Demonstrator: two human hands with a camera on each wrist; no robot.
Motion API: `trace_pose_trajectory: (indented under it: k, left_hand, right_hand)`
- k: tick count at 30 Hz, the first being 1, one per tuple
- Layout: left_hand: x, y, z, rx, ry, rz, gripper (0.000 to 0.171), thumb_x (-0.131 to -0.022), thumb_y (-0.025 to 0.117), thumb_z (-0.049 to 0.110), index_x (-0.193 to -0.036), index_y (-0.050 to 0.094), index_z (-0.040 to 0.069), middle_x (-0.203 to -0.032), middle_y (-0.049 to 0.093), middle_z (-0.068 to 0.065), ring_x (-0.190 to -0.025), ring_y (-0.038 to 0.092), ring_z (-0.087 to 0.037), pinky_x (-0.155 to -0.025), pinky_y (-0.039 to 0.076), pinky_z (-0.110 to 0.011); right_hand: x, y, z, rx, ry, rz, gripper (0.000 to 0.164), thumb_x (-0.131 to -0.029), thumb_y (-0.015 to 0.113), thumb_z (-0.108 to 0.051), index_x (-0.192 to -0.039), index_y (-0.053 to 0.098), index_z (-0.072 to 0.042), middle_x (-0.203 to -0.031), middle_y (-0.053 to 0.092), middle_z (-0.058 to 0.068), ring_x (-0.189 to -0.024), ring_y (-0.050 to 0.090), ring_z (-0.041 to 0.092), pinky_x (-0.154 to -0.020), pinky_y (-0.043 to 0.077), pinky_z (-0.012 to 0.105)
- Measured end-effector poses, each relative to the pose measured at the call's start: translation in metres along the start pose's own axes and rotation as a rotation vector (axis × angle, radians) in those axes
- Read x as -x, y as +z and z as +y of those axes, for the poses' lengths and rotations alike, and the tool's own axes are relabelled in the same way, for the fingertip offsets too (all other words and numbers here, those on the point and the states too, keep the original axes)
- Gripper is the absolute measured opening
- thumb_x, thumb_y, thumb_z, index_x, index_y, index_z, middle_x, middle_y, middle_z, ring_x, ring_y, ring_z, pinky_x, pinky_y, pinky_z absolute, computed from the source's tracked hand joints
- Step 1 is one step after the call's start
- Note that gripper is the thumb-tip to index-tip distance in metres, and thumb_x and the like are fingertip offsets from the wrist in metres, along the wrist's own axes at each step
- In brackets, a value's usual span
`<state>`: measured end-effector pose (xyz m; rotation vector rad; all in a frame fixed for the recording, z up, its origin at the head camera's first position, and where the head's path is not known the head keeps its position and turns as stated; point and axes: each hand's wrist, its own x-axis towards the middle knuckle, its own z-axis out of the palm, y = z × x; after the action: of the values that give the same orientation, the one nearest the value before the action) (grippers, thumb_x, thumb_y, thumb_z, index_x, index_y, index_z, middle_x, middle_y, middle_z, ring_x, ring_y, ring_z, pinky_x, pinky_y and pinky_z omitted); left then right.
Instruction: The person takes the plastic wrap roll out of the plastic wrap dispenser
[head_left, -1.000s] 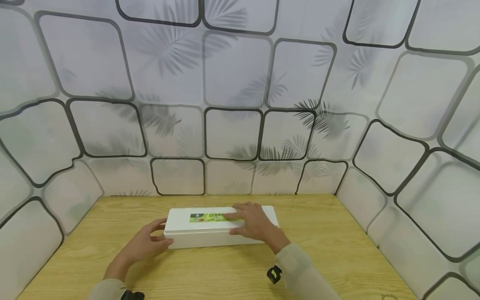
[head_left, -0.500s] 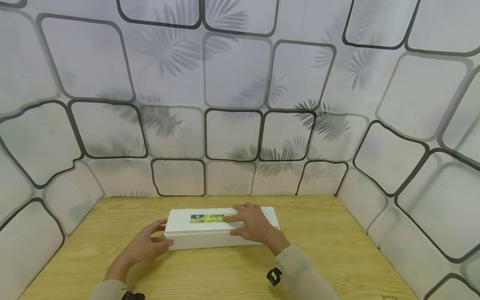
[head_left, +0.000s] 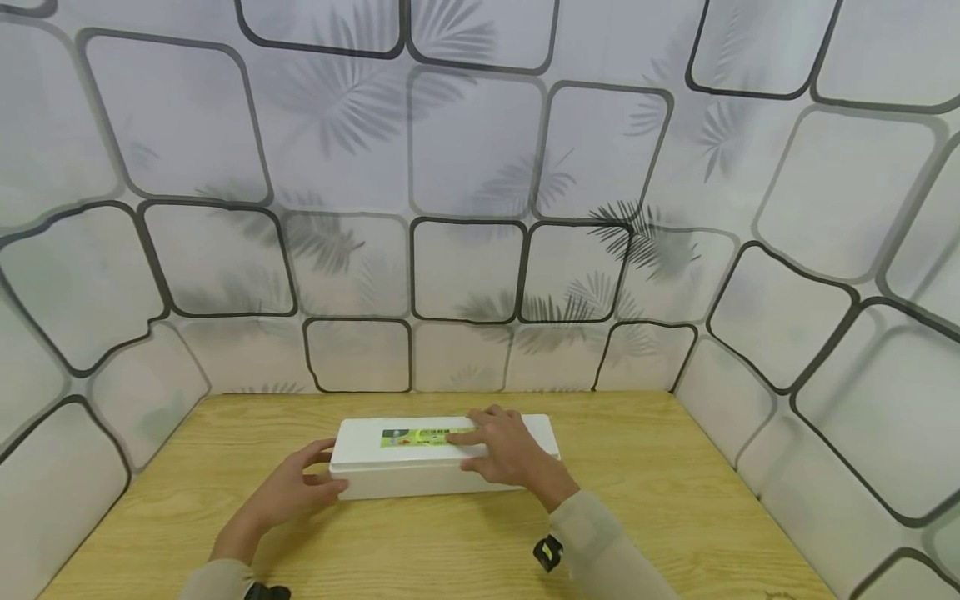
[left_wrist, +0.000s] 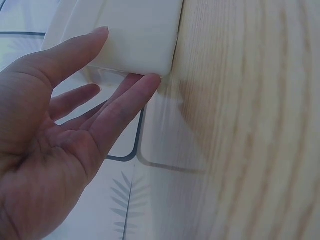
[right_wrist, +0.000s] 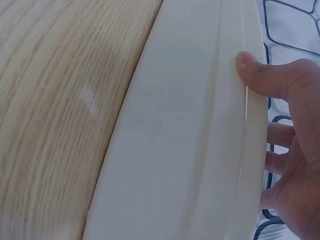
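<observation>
A long white lidded box [head_left: 405, 481] lies crosswise on the wooden table. A green and yellow label [head_left: 412, 437] is on its lid [head_left: 356, 433], partly covered by the right hand. At the box's left end, my left hand [head_left: 288, 487] holds the corner; the left wrist view has its thumb [left_wrist: 92, 45] on the front face and fingers [left_wrist: 127, 107] at the end. My right hand [head_left: 510, 450] grips the lid right of the middle. Its thumb [right_wrist: 255, 72] presses the front rim, while the other fingers reach across the top, their tips hidden in the right wrist view.
The wood-grain table [head_left: 420, 550] extends in front of the box and to both sides. Patterned curtains with rounded squares and leaf prints, such as the back curtain [head_left: 465, 275], enclose it at the back and sides. A dark wrist device [head_left: 548, 552] shows by the right sleeve.
</observation>
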<state>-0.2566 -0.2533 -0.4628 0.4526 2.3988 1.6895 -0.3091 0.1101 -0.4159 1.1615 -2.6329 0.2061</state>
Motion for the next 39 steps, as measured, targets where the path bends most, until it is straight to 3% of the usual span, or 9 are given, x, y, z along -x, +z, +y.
trace_pose_trajectory:
  k: [17, 31, 39]
  left_hand:
    - [-0.0016, -0.0007, -0.0032, -0.012, -0.007, 0.007, 0.085, -0.094, 0.076, 0.014, -0.156, 0.024, -0.012, -0.148, 0.036, -0.048, -0.122, 0.063, -0.051, -0.085, 0.065, -0.034]
    - [-0.0007, -0.0015, -0.0027, -0.018, -0.007, 0.004, 0.086, -0.094, 0.076, 0.014, -0.156, 0.023, -0.014, -0.148, 0.035, -0.048, -0.122, 0.063, -0.051, -0.084, 0.065, -0.033]
    - [-0.0005, -0.0009, -0.0006, -0.027, -0.012, 0.010, 0.085, -0.094, 0.076, 0.014, -0.156, 0.024, -0.013, -0.148, 0.036, -0.048, -0.122, 0.063, -0.051, -0.085, 0.064, -0.033]
  right_hand:
    - [-0.0015, -0.0053, -0.0019, 0.054, -0.009, -0.011, 0.044, -0.091, 0.078, -0.041, -0.133, 0.071, -0.033, -0.143, 0.063, 0.013, -0.121, 0.060, 0.030, -0.092, 0.054, 0.057]
    - [-0.0027, -0.0077, 0.0028, 0.025, -0.026, -0.044, 0.052, -0.084, 0.078, -0.050, -0.132, 0.071, -0.033, -0.146, 0.062, 0.012, -0.124, 0.060, 0.033, -0.093, 0.054, 0.058]
    - [-0.0035, -0.0085, 0.0031, -0.013, -0.004, -0.073, 0.054, -0.083, 0.083, -0.046, -0.134, 0.070, -0.030, -0.149, 0.059, 0.013, -0.128, 0.057, 0.036, -0.098, 0.052, 0.061]
